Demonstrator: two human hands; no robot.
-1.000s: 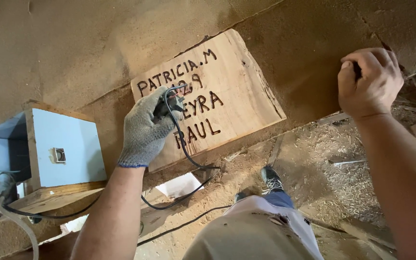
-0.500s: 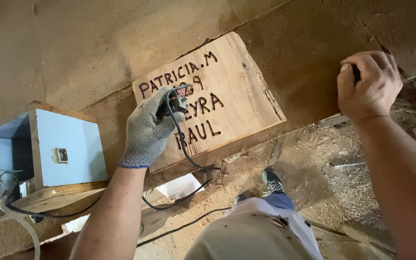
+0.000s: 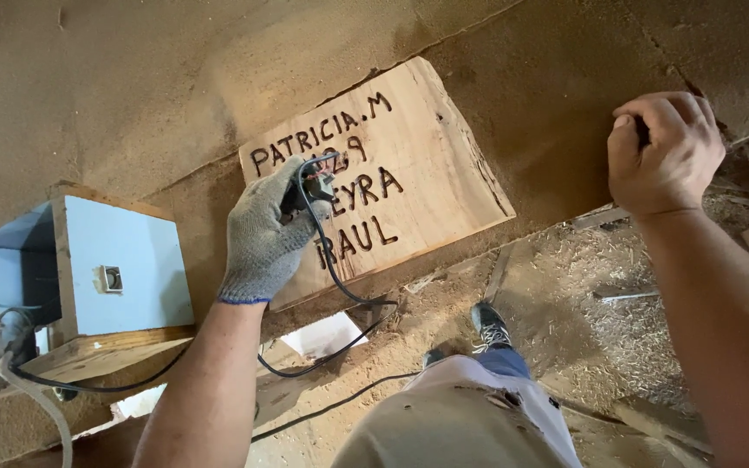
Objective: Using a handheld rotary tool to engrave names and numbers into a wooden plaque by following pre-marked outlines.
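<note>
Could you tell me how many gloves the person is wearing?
1. The grey glove is on the left hand, which grips a corded tool on the wooden slab. The right hand is bare, resting on the bench.

The person's left hand (image 3: pixel 263 236) wears a grey knitted work glove with a thin blue band at the cuff; the right hand (image 3: pixel 665 152) is bare. Both forearms are uncovered, with no sleeves showing. Below are pale beige trousers and dark lace-up shoes (image 3: pixel 489 326) with light laces.
</note>
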